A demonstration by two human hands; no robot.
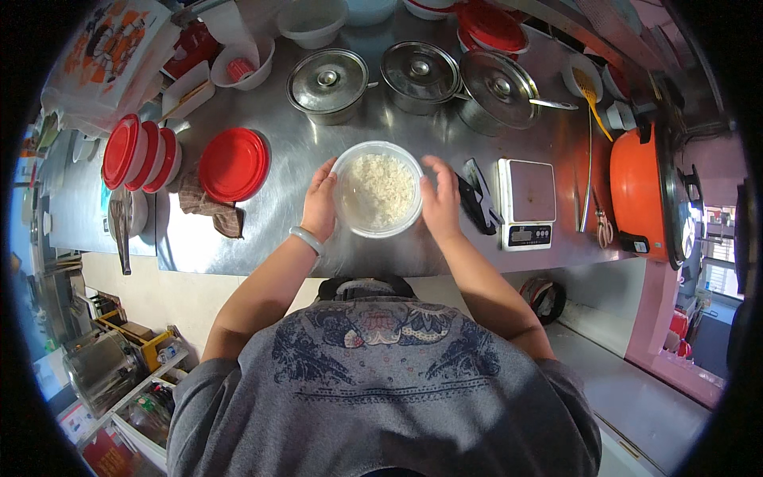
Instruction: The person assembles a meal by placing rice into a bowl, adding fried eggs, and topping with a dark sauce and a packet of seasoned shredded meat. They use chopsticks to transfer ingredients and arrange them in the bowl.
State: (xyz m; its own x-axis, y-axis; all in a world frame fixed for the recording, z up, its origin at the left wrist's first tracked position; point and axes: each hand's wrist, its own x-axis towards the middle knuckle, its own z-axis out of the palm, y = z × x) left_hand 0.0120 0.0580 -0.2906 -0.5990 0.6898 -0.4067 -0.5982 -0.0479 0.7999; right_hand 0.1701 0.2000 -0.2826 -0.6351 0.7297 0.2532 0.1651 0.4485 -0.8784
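Observation:
A round clear plastic bowl (345, 208) sits between my two hands over the steel counter, and white rice (385, 188) lies inside it. My left hand (320, 203) grips the bowl's left side, with a pale bangle (307, 240) at that wrist. On the opposite side my right hand (442, 199) holds the rim, thumb against the wall. Just right of that hand are a black object (477, 200), its kind unclear, and a white digital kitchen scale (528, 203). Whether the bowl rests on the counter or is slightly raised, I cannot tell.
Lidded steel pots (327, 83) line the back of the counter (278, 230). A red lid (233, 164) and a brown cloth (210, 208) lie left, near stacked red-lidded bowls (121, 151). At right stand scissors (604, 230) and a large orange cooker (633, 191).

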